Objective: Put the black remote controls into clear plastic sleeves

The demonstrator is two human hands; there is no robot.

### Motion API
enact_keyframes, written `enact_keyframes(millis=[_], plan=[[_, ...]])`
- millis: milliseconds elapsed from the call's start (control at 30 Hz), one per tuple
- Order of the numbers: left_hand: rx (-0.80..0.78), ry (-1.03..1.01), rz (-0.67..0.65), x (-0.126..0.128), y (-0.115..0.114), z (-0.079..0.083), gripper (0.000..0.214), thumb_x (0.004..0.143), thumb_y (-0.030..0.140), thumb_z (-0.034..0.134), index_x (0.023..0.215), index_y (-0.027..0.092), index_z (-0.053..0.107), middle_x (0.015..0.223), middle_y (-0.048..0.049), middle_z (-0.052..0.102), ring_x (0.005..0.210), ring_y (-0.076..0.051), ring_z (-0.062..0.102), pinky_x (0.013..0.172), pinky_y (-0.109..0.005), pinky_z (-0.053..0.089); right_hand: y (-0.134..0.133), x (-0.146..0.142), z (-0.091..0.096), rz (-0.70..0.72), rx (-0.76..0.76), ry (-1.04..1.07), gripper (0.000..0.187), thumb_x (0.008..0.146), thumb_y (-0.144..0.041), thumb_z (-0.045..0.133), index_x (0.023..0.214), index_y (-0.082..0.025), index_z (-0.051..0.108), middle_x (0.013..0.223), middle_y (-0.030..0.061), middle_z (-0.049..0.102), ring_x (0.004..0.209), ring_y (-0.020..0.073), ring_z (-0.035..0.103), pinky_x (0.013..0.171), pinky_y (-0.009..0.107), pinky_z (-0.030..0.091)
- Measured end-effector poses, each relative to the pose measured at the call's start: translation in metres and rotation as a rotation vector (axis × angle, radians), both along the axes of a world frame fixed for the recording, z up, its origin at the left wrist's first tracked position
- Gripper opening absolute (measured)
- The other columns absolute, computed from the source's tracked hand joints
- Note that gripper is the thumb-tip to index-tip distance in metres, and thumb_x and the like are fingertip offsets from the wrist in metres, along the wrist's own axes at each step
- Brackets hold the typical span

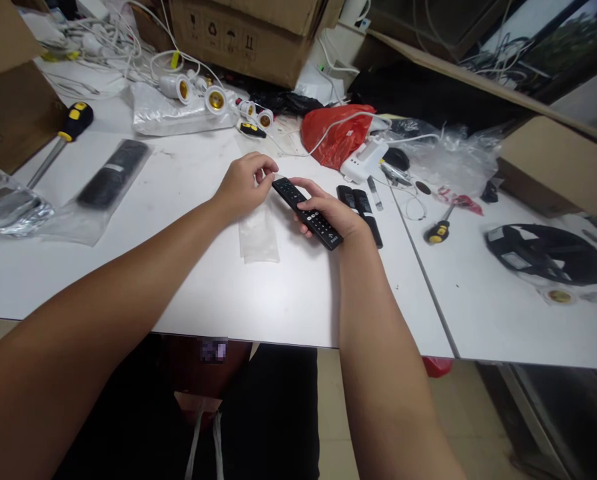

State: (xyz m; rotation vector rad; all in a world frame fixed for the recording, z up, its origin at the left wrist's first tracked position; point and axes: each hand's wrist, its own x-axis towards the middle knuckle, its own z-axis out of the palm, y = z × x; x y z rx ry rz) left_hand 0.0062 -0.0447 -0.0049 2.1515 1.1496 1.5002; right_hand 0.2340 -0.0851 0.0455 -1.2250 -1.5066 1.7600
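My right hand [328,210] is wrapped round a black remote control [311,219], tilted with its buttons facing up and the thumb over its middle. At the remote's far end, my left hand [246,183] is closed in a pinch. A small pale bit shows by its fingertips, too small to name. Beneath the left hand a clear plastic sleeve [258,233] lies flat on the white table [203,287]. Just right of my right hand lie two more black remotes [368,212], partly behind the wrist. On the left, another remote [111,175] rests inside a clear bag.
A screwdriver [68,130] lies at left, another [441,227] at right. Lamp sockets [214,100] and cables sit at the back before a cardboard box [243,40]. A red plastic bag [336,133], a power strip [363,160] and a black reel [548,253] are further right.
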Motion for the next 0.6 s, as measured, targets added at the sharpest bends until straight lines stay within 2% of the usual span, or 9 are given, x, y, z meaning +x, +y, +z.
enact_keyframes(millis=[233, 600], plan=[[0.03, 0.021, -0.03, 0.001, -0.006, 0.004, 0.02, 0.09, 0.006, 0.063, 0.099, 0.023, 0.069, 0.096, -0.0058, 0.069, 0.08, -0.02, 0.063, 0.073, -0.036, 0.053, -0.003, 0.0, 0.001, -0.025, -0.011, -0.011, 0.082, 0.079, -0.028, 0.073, 0.155, -0.036, 0.041, 0.082, -0.0016, 0.065, 0.056, 0.0185, 0.067, 0.046, 0.028, 0.054], [0.061, 0.057, -0.085, 0.004, -0.011, 0.004, 0.021, 0.09, 0.006, 0.063, 0.1, 0.023, 0.069, 0.096, -0.0054, 0.069, 0.08, -0.02, 0.063, 0.078, -0.038, 0.055, 0.0, 0.0, -0.002, -0.023, 0.008, 0.014, 0.069, 0.079, -0.028, 0.072, 0.144, -0.034, 0.047, 0.078, -0.0035, 0.064, 0.055, 0.0172, 0.066, 0.047, 0.026, 0.053]])
